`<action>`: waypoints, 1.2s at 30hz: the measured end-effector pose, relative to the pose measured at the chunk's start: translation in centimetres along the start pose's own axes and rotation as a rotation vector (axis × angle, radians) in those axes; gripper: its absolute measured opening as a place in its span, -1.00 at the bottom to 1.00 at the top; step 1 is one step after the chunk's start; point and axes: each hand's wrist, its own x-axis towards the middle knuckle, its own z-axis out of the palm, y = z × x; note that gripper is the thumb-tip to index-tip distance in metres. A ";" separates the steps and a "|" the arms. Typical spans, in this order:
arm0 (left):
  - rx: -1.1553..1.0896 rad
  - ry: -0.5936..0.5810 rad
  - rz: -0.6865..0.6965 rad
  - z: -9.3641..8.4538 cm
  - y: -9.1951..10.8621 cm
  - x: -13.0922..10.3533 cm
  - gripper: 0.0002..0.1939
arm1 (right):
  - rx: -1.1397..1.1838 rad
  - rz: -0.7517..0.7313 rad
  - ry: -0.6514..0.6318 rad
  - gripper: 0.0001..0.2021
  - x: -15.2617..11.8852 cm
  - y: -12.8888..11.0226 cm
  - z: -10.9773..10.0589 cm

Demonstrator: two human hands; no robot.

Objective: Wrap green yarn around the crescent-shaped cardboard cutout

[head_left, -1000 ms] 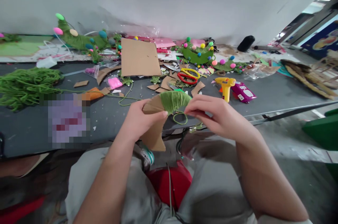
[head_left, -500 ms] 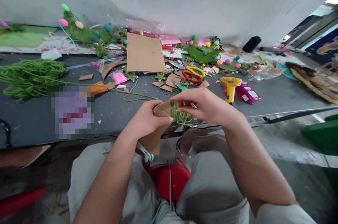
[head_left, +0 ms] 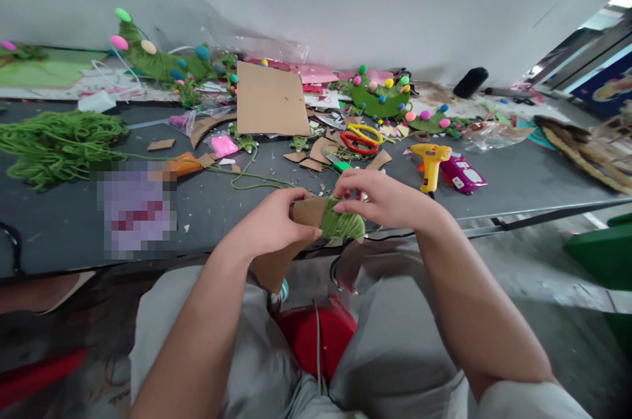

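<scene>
My left hand (head_left: 271, 221) is closed around a curved brown cardboard piece (head_left: 281, 261), which tilts down past the table edge over my knees. Green yarn (head_left: 345, 224) is wound round the cardboard's right end. My right hand (head_left: 382, 198) pinches at the top of that winding, its fingertips touching the strands. A loose strand runs left along the table towards a big heap of green yarn (head_left: 59, 142). Just beyond my right fingers lies a green-handled cutter (head_left: 340, 165), partly hidden.
Scissors (head_left: 363, 139), cardboard scraps (head_left: 316, 155) and a cardboard sheet (head_left: 271, 99) lie ahead. A yellow glue gun (head_left: 431, 165) stands at right by a purple packet (head_left: 464, 175). Yarn-covered crescents with pompoms (head_left: 382, 99) line the wall. A red stool (head_left: 318, 340) is below.
The cardboard has turned slightly, showing more of the yarn-wrapped end. My right hand has shifted a little right and down, and its fingers have moved along the winding.
</scene>
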 end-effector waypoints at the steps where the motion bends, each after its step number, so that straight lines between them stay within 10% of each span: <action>1: -0.003 -0.030 0.008 -0.4 0.1 0.1 -0.67 | 0.056 0.023 -0.031 -0.85 0.0 0.1 -0.1; 6: -0.297 -0.179 0.053 -3.1 0.0 -0.6 -0.50 | 0.308 0.095 -0.094 -0.76 -0.5 0.8 -0.5; 10: -0.802 -0.045 0.094 -3.9 -0.9 -1.3 -0.21 | 0.597 0.163 0.090 -0.70 -0.7 0.7 -0.5; 19: -0.926 0.315 0.349 2.1 1.4 0.5 -0.61 | 0.944 0.275 0.578 -0.63 0.9 -1.4 2.9; 31: -0.815 1.008 0.451 0.0 1.2 0.5 -0.84 | 0.533 0.159 0.530 -0.71 0.1 -0.5 2.7; 36: -0.869 0.936 0.324 -4.7 0.5 -1.5 -0.65 | 0.607 -0.010 0.287 -0.77 -3.3 2.4 -1.1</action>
